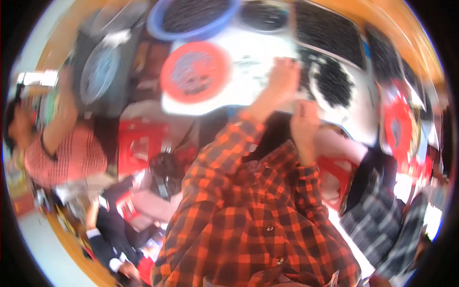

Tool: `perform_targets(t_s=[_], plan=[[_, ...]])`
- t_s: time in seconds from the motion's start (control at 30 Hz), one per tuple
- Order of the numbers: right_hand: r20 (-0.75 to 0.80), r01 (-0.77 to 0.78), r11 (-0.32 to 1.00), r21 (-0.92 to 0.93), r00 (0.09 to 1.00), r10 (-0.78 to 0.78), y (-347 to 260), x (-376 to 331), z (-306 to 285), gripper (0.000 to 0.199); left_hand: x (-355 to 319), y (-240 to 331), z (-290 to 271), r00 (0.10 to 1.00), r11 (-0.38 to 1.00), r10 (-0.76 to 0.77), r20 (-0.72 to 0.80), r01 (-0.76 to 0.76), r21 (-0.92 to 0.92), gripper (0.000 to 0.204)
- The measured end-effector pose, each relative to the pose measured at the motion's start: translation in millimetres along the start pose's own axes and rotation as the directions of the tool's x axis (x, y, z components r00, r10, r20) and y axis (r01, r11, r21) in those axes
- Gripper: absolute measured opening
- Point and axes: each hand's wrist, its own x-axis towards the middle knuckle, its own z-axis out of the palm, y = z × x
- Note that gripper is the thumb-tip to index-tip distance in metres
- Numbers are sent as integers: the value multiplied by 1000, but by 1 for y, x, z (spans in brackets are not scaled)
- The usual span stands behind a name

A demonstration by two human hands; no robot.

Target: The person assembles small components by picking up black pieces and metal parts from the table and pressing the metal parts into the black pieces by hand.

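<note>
My left hand (284, 77) reaches over the white tabletop (246, 44), beside a few small dark pieces scattered there. Its fingers are smeared by motion, so what they hold cannot be told. Closer to my body, my right hand (305, 119) is closed near the table's edge, with a small dark spot at its fingers that I cannot make out. Right of both hands sits a white plate (314, 79) heaped with small black pieces (334, 82). To the left lies a round red tray (224, 71) carrying many small silvery pieces and a few black ones.
A blue basin (191, 35) full of black pieces stands at the far side, beside another dark-filled container (264, 18). Black-covered trays (330, 31) line the far right. People sit close at left (67, 153) and right (377, 220). A red stool (141, 143) stands left of me.
</note>
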Motion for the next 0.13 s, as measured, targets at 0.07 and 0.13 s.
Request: perform_targets(t_s=[0.07,0.13], plan=[[21,37,998,-60,999,-36,1,-8,10,6,-7,-2,2,999,995,-48,-17,49,82,17],[86,43,999,-24,995,-41,-10,-23,35,7,-33,-27,-11,991,970,-132,38,121,209,22]])
